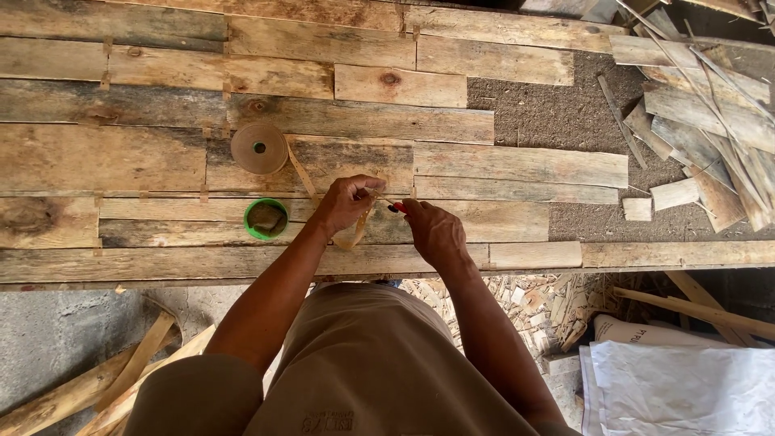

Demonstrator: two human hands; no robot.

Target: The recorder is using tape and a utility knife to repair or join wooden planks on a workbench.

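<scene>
at centre bench, left hand (349,202) pinches thin paper tape strip (300,171) trailing from roll (259,148) at 10 o'clock; right hand (434,232) grips red-handled tool (397,207). tape judged light, limp, tearable; hold near free end.

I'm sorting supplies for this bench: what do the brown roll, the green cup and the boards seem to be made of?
Roll: looks like matte brown paper tape, going by its flat tan strip; possibly thin veneer. Cup: likely plastic, with a bright green, smooth rim. Boards: rough unfinished wood, showing knots, grain and grey weathering.
</scene>
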